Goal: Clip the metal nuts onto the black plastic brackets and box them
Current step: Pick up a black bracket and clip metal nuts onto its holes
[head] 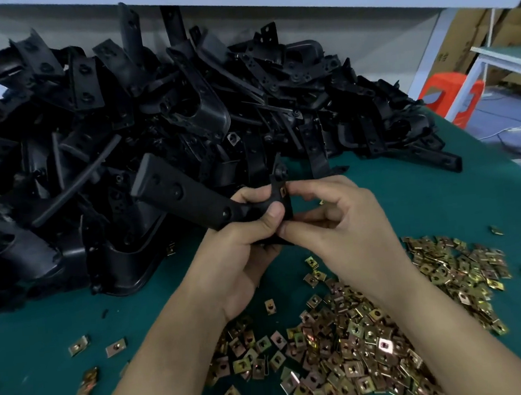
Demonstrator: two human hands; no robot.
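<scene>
Thumb and forefinger of the right hand [334, 222] pinch the end tab of a black bracket [172, 186], just where a brass-coloured metal nut [282, 191] shows on it, probably to push the clip home; whether it is fully seated is hard to tell at this blur. To the left of that pinch, the left hand [244, 240] wraps its fingers round the bracket's bend, thumb on top, likely bracing it so the tab faces the working hand. Nearer the person and to the right of the grip, loose nuts [347, 348] lie scattered on the green table [43, 329], within easy reach. Beyond the grip rises the heap of brackets [117, 115]. No box for finished parts shows; cardboard cartons [491, 31] stand far off to the right, contents hidden.
</scene>
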